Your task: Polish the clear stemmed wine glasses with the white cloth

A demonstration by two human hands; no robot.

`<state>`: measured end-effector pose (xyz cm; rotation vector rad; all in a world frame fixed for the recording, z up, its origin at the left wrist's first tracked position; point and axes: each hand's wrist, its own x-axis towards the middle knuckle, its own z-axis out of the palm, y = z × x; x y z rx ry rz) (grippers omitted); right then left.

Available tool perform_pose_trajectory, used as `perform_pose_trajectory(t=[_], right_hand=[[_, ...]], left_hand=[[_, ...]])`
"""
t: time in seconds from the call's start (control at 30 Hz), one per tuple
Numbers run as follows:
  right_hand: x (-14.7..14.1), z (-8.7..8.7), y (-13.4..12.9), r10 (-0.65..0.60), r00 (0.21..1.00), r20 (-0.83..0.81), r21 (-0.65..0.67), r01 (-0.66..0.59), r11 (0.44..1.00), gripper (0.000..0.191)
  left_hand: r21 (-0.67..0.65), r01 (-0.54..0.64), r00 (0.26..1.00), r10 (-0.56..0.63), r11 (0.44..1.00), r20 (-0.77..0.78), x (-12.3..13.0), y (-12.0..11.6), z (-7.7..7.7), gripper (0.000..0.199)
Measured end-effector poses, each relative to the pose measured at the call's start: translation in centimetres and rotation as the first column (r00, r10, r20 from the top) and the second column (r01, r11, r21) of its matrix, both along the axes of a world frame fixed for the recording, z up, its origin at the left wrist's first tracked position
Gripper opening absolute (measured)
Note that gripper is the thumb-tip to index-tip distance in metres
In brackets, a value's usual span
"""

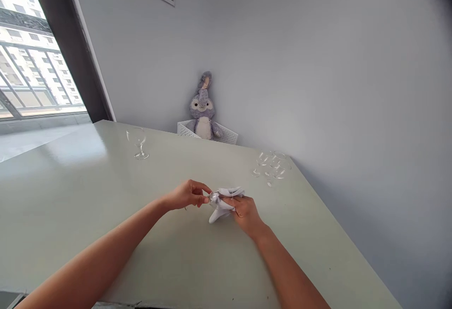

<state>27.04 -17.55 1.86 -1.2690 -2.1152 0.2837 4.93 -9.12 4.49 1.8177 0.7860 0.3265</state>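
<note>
My left hand (189, 194) is closed, its thumb and finger pinching the near end of a small clear glass (213, 198) just above the table. A white cloth (219, 213) is bunched around the other end of that glass. My right hand (246, 211) grips the cloth, fingers pushed in among its folds. Most of the glass is hidden by cloth and fingers, so its full shape cannot be made out.
Several small stemmed glasses (262, 159) stand grouped at the table's right edge. One larger stemmed glass (141, 154) is at the back left of the pale table (169, 257). Behind the far edge, a plush rabbit (203, 120) sits in a white perforated basket (229, 135).
</note>
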Motion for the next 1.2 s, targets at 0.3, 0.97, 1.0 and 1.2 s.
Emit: perform_pose_trajectory(t=[0.3, 0.97, 1.0, 1.2], right_hand=[[1.4, -0.3, 0.6, -0.302, 0.952, 0.052, 0.221, 0.284, 0.933, 0.042], [-2.9, 0.4, -0.4, -0.263, 0.962, -0.072, 0.033, 0.266, 0.963, 0.028], [-2.4, 0.4, -0.2, -0.292, 0.94, -0.178, -0.1, 0.278, 0.955, 0.027], [-0.5, -0.2, 1.1, -0.519, 0.4, -0.755, -0.624, -0.195, 0.757, 0.042]], left_hand=[[-0.165, -0.098, 0.991, 0.111, 0.981, 0.074, 0.2, 0.6, -0.9, 0.049], [0.903, 0.09, 0.994, 0.021, 0.419, -0.108, 2.0, -2.4, -2.3, 0.027], [0.925, 0.121, 0.992, -0.008, 0.36, -0.127, 2.0, -2.6, -2.4, 0.027], [0.932, 0.085, 0.994, 0.031, 0.352, -0.103, 2.2, -2.5, -3.2, 0.026]])
